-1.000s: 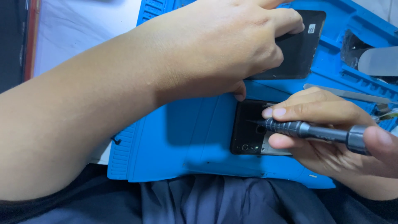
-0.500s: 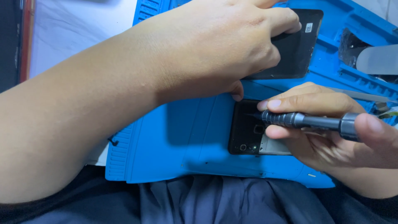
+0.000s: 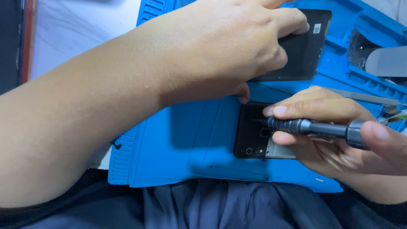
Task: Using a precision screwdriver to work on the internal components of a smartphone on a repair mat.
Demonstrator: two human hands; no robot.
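Screwdriver (image 3: 311,126) perhaps touching phone (image 3: 251,138) edge

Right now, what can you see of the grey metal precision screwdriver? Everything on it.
The grey metal precision screwdriver is a slim, dark grey tool with a ribbed grip section near its thin dark bit and a wider collar toward the rear. It lies almost level, with its tip pointing left onto the opened black phone lying on the blue silicone repair mat. The right hand pinches it between fingers and thumb, with one fingertip capping the rear end.
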